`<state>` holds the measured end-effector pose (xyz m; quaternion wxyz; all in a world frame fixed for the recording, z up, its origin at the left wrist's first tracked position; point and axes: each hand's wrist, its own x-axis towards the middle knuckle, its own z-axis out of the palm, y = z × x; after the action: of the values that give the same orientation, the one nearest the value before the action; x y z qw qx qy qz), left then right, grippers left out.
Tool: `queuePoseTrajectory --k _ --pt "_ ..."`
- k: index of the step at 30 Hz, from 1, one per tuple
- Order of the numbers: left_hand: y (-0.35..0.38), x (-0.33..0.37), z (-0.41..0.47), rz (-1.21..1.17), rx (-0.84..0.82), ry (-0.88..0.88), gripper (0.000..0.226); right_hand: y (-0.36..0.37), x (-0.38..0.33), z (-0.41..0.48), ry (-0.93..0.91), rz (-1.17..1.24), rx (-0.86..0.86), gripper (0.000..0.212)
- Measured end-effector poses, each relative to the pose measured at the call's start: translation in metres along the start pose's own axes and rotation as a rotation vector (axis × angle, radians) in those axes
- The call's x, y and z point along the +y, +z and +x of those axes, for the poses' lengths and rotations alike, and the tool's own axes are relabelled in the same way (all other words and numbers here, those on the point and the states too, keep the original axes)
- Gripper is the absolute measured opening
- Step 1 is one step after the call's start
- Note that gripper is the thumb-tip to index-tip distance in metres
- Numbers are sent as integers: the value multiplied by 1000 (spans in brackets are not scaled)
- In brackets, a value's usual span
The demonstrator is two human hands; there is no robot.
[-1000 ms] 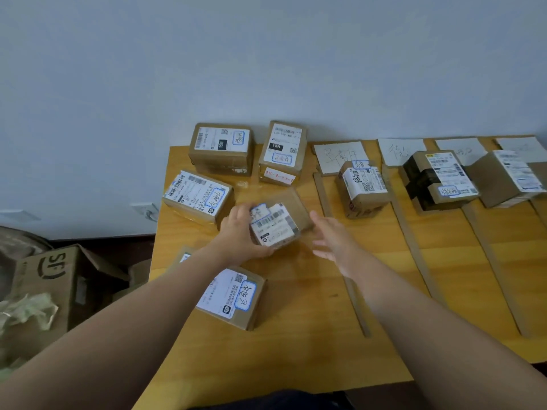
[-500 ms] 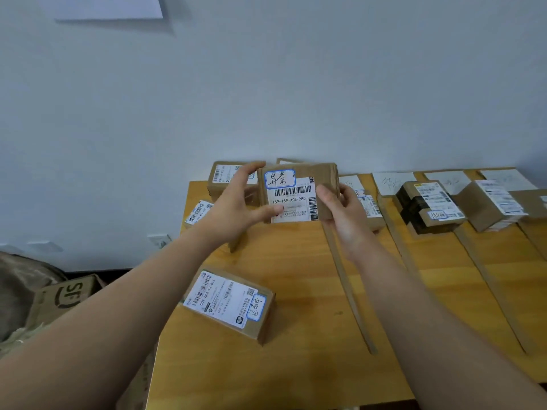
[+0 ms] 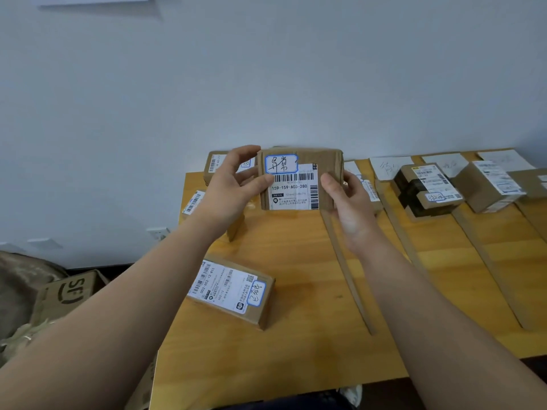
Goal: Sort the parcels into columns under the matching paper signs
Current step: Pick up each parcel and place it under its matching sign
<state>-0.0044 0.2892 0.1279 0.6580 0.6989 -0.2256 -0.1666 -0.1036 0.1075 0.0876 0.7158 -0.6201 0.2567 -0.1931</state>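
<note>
I hold a small brown parcel (image 3: 299, 180) up over the back of the wooden table (image 3: 296, 350), its white label and blue-edged handwritten sticker facing me. My left hand (image 3: 233, 187) grips its left edge and my right hand (image 3: 346, 199) grips its right edge. Another labelled parcel (image 3: 233, 292) lies flat on the table near my left forearm. Paper signs (image 3: 390, 167) lie along the back edge, with a black-taped parcel (image 3: 426, 187) and a brown parcel (image 3: 488, 186) below them. More parcels (image 3: 214, 164) sit behind my left hand, partly hidden.
Thin cardboard strips (image 3: 349, 273) run front to back and split the table into columns. A white wall rises right behind the table. On the floor at left stands an open cardboard box (image 3: 68, 294) beside crumpled packing material.
My left hand lifted the small parcel off the table, my right hand joined it, and both now hold it upright. My view tilted upward.
</note>
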Motion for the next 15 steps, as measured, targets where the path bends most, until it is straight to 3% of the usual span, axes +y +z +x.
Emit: queuePoseTrajectory --k 7,13,15 --pt "12 -16 1 59 -19 -47 52 -20 5 -5 4 -24 -5 48" --pt "41 -34 -3 74 -93 -124 46 -52 22 -12 74 -64 -19 69" --pt "53 -39 -4 84 -123 -152 43 -66 28 -13 96 -85 -10 66"
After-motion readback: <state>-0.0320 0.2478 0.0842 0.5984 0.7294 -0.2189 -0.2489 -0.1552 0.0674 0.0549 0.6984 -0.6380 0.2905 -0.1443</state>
